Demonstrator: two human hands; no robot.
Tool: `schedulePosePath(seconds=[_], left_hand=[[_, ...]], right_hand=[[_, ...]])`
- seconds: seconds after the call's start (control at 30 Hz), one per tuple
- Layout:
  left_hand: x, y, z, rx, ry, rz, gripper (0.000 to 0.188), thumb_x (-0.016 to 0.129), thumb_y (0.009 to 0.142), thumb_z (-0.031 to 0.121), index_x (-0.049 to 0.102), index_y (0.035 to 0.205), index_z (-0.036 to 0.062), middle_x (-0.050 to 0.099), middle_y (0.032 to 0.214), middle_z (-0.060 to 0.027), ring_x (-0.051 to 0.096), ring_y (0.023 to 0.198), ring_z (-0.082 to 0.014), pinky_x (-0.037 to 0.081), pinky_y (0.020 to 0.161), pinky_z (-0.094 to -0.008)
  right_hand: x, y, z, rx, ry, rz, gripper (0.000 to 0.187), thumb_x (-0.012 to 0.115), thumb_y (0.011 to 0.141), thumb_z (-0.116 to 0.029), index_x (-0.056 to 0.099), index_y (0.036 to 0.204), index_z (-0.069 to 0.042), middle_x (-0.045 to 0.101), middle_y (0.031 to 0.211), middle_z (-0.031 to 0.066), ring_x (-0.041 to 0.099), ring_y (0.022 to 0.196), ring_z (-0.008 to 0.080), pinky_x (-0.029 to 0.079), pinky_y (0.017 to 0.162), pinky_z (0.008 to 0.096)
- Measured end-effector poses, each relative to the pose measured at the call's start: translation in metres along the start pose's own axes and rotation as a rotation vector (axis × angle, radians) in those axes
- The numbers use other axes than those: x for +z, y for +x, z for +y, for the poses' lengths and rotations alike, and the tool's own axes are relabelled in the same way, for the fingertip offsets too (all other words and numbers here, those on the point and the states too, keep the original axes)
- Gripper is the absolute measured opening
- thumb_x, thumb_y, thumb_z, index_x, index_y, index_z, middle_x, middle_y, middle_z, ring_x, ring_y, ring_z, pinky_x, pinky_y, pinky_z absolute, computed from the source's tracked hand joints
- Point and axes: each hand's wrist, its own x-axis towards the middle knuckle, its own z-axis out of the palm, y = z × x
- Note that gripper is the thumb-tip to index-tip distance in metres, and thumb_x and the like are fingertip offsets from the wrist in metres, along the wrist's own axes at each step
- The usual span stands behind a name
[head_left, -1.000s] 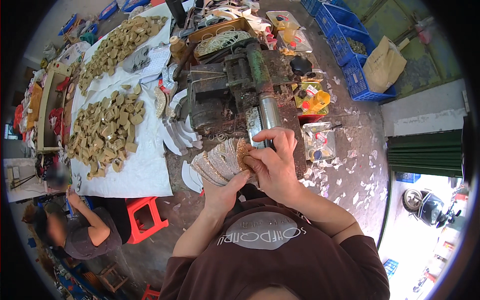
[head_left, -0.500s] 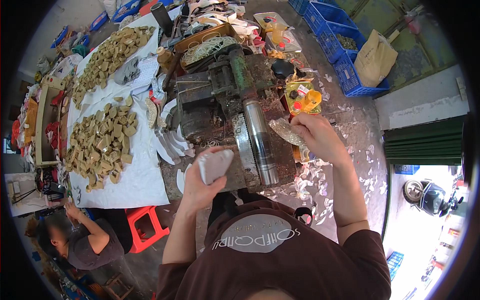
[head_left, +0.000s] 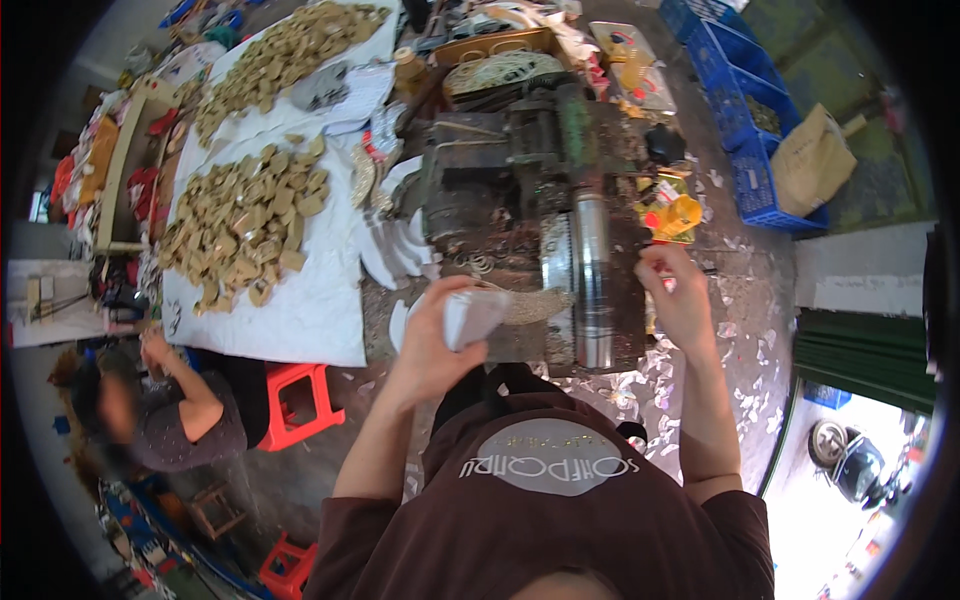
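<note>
- Workshop floor, littered with pale scraps, carries a dark machine with a shiny roller.
- Left hand is raised before the machine, fingers curled around a pale stack of flat pieces.
- Right hand hovers just right of the roller, fingertips drawn together; whether anything is pinched cannot be told.
- Blue crates stand far right; contents unclear.
- White sheet to the left bears heaps of tan pieces.
- Red stool and a seated person lie lower left.
</note>
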Motion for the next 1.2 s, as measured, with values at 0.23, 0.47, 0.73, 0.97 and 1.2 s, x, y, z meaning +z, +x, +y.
schedulePosePath(seconds=[0.23, 0.47, 0.73, 0.97, 1.2], left_hand=[[-0.084, -0.051, -0.107, -0.107, 0.795, 0.264, 0.059, 0.068, 0.058, -0.002, 0.057, 0.115, 0.0053, 0.054, 0.126, -0.0079, 0.056, 0.107, -0.0284, 0.041, 0.089, -0.0386], [-0.057, -0.086, -0.195, -0.042, 1.134, -0.215, 0.058, 0.071, 0.059, 0.002, 0.059, 0.115, 0.0118, 0.053, 0.126, -0.0013, 0.058, 0.101, -0.0191, 0.04, 0.081, -0.0376], [-0.07, -0.075, -0.169, -0.115, 0.954, -0.249, 0.059, 0.073, 0.058, 0.005, 0.058, 0.116, 0.011, 0.053, 0.126, -0.0011, 0.057, 0.107, -0.0233, 0.041, 0.082, -0.0385], [-0.088, -0.065, -0.126, -0.25, 0.644, -0.061, 0.06, 0.071, 0.058, 0.004, 0.057, 0.117, 0.0064, 0.053, 0.126, -0.0051, 0.056, 0.108, -0.0286, 0.043, 0.089, -0.0422], [-0.081, -0.059, -0.16, -0.223, 0.562, -0.018, 0.061, 0.072, 0.058, 0.006, 0.057, 0.118, 0.0045, 0.053, 0.129, -0.0083, 0.059, 0.103, -0.0342, 0.047, 0.089, -0.0428]], right_hand=[[0.003, -0.008, 0.013, 0.12, 0.093, 0.005, 0.018, 0.064, 0.086, -0.006, 0.061, 0.102, 0.001, 0.065, 0.084, 0.007, 0.058, 0.077, 0.0132, 0.047, 0.073, 0.0279], [0.004, -0.004, 0.012, 0.187, 0.203, -0.036, 0.018, 0.062, 0.089, -0.008, 0.06, 0.104, 0.002, 0.062, 0.086, 0.0044, 0.055, 0.08, 0.0102, 0.045, 0.075, 0.0257], [0.002, 0.001, 0.006, 0.214, 0.287, 0.006, 0.017, 0.062, 0.09, -0.006, 0.059, 0.105, 0.001, 0.06, 0.089, 0.003, 0.054, 0.08, 0.0094, 0.046, 0.073, 0.0245], [0.005, -0.006, -0.055, -0.168, 0.251, -0.06, 0.019, 0.064, 0.082, 0.0, 0.06, 0.1, -0.001, 0.06, 0.086, 0.0069, 0.056, 0.074, 0.0166, 0.046, 0.069, 0.028], [0.138, -0.057, -0.095, -0.476, 0.288, -0.808, 0.025, 0.061, 0.082, -0.009, 0.059, 0.106, -0.005, 0.059, 0.108, 0.0083, 0.05, 0.105, 0.0277, 0.041, 0.087, 0.04]])
